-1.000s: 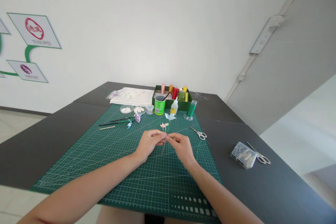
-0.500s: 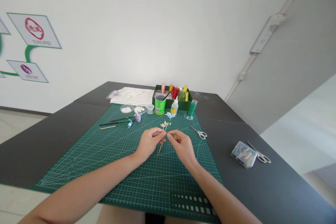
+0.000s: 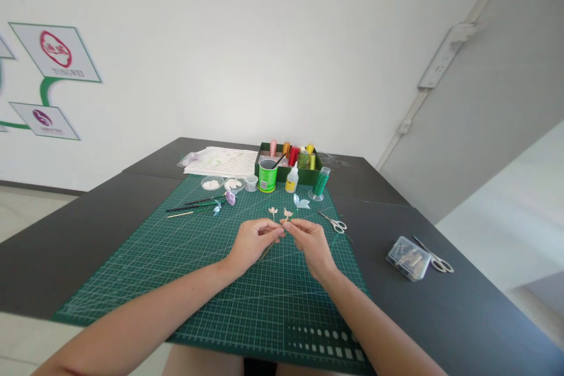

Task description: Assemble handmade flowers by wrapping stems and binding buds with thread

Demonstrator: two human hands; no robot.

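Observation:
My left hand [image 3: 254, 242] pinches the thin stems of a small artificial flower spray over the middle of the green cutting mat [image 3: 176, 282]. Fingertip to fingertip with it, my right hand [image 3: 312, 242] is closed on the same stems. Above the fingers rise two small pale pink flowers [image 3: 288, 212] and, to their right, a light blue flower [image 3: 301, 202] that leans outward. The stem ends point down toward me below my left fingers. Exactly where the stems cross is hidden by my fingertips.
Beyond my hands stand a green tin [image 3: 268, 176], a glue bottle [image 3: 291, 178], a green thread spool [image 3: 321, 183] and a box of colored spools [image 3: 259, 158]. White-handled scissors [image 3: 338, 226] lie right; a clear plastic case [image 3: 409, 258] sits farther right. Purple flowers [image 3: 230, 197] lie left.
The blue flower has tipped over to the right and the pink flowers have spread apart. Both hands remain together, shifted slightly right, and the lower stem ends have swung.

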